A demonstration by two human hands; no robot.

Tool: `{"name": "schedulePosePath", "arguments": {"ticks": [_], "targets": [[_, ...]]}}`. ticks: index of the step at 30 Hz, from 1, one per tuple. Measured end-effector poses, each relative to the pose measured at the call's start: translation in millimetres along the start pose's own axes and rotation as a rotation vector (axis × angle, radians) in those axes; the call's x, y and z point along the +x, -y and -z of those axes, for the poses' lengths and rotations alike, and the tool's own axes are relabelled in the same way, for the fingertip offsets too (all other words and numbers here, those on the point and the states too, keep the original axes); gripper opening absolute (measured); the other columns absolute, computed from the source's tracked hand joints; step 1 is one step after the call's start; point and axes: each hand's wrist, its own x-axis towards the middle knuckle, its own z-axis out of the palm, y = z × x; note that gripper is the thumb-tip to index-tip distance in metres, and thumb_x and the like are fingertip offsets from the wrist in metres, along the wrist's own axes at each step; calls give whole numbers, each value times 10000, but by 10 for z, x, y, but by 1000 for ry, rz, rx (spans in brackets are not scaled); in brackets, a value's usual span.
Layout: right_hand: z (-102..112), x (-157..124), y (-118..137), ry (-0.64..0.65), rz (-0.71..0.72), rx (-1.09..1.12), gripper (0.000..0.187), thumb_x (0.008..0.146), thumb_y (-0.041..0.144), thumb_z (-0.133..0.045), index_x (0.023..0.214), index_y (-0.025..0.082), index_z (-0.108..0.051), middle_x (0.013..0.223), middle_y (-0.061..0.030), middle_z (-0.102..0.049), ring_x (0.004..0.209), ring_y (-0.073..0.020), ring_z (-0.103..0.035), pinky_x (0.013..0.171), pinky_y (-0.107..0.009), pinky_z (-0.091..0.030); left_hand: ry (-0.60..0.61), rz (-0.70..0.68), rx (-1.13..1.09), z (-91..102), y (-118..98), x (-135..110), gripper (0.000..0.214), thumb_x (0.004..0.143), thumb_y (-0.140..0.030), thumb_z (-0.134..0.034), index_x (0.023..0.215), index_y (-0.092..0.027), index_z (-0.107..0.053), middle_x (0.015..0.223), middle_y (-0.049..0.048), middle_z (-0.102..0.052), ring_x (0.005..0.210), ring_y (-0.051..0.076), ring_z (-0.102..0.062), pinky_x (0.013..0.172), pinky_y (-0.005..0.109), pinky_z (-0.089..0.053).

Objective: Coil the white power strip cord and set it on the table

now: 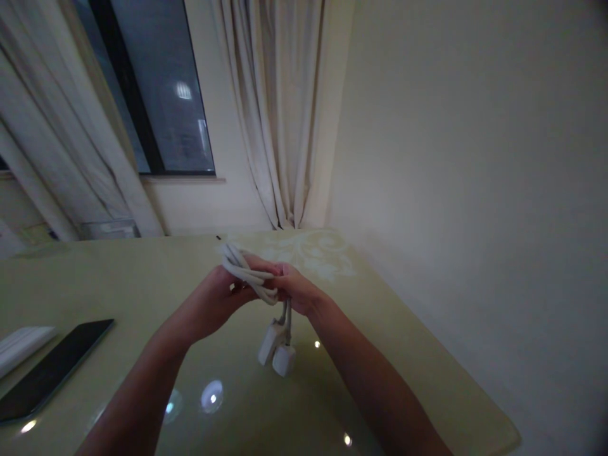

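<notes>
A coiled white cable [244, 269] is held up over the table between my two hands. My left hand [225, 294] is closed around the coil from the left, with loops lying across its fingers. From the right, my right hand [297, 288] closes on the near end of the same coil, its fingertips meeting those of the left. Two short cable ends hang below my right hand, carrying a white plug-like block [272, 342] and a second white connector [284, 360]. Some fingers are hidden behind the loops.
The glossy pale green table [380, 380] reflects ceiling lights. A black flat slab like a phone or tablet [57, 370] lies at left beside a white bar-shaped object [23, 345]. A bare wall [475, 190] borders the right. Curtains [285, 107] and a window [161, 82] stand behind.
</notes>
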Motion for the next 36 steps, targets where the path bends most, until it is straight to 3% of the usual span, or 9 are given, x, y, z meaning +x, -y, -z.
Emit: {"name": "schedulePosePath", "arguments": {"ticks": [3, 7, 10, 14, 18, 22, 26, 30, 36], "targets": [[52, -11, 13, 49, -23, 26, 416, 628, 357, -916, 963, 188, -736, 741, 28, -646, 581, -82, -478, 488, -185, -296, -3, -47, 49, 2, 23, 22, 335, 535, -28, -912, 738, -250, -762, 981, 98, -781, 948, 311, -739, 712, 334, -621], [98, -34, 53, 42, 29, 114, 418, 614, 257, -834, 1009, 187, -717, 881, -10, -700, 747, -138, -595, 626, -216, -457, 79, -111, 116, 12, 50, 46, 319, 535, -25, -917, 708, -238, -754, 988, 107, -777, 1019, 324, -729, 861, 376, -617], [142, -46, 91, 45, 85, 152, 296, 700, 363, -707, 927, 174, -695, 816, -20, -663, 729, -156, -578, 674, -264, -480, 68, -65, 86, 32, 68, 55, 329, 535, 9, -905, 665, -237, -729, 907, 103, -765, 1018, 322, -723, 901, 393, -607], [188, -80, 161, -1, 123, -50, 320, 832, 516, -688, 856, 197, -667, 625, 35, -549, 563, -125, -448, 550, -252, -348, 136, 41, 59, -39, 86, 25, 305, 528, -32, -927, 631, -233, -722, 829, 102, -739, 868, 304, -715, 777, 385, -617], [174, -139, 267, -6, 113, -248, 362, 691, 462, -877, 867, 182, -731, 640, 61, -540, 543, -86, -348, 512, -241, -216, 309, -117, 273, -146, 164, -20, 182, 652, -140, -886, 691, -264, -760, 922, 101, -748, 856, 283, -713, 724, 358, -604], [187, -115, 302, -196, 216, -303, 347, 724, 502, -839, 746, 175, -721, 569, 69, -446, 559, -90, -321, 538, -254, -201, 305, -209, 486, -127, 299, -3, 117, 759, -190, -819, 830, -279, -791, 837, 65, -735, 741, 227, -669, 658, 290, -539], [298, 15, 193, -450, 267, -245, 386, 736, 541, -815, 713, 180, -678, 522, 84, -412, 532, -90, -314, 541, -265, -206, 212, -201, 614, -110, 410, 71, 219, 676, -292, -928, 836, -257, -783, 842, 60, -748, 740, 219, -659, 647, 260, -484], [467, 126, 24, -555, 244, -255, 411, 704, 555, -815, 686, 178, -652, 505, 82, -450, 516, -91, -342, 542, -268, -231, 165, -72, 546, -121, 485, 128, 134, 733, -323, -886, 704, -238, -786, 662, 51, -714, 582, 191, -610, 545, 241, -409], [672, 220, -254, -636, 153, -316, 440, 698, 582, -790, 649, 183, -612, 498, 80, -472, 498, -88, -364, 531, -260, -249, 286, 100, 450, 55, 556, 167, 175, 758, -336, -827, 653, -220, -750, 580, 36, -686, 477, 150, -531, 459, 214, -339]]}}
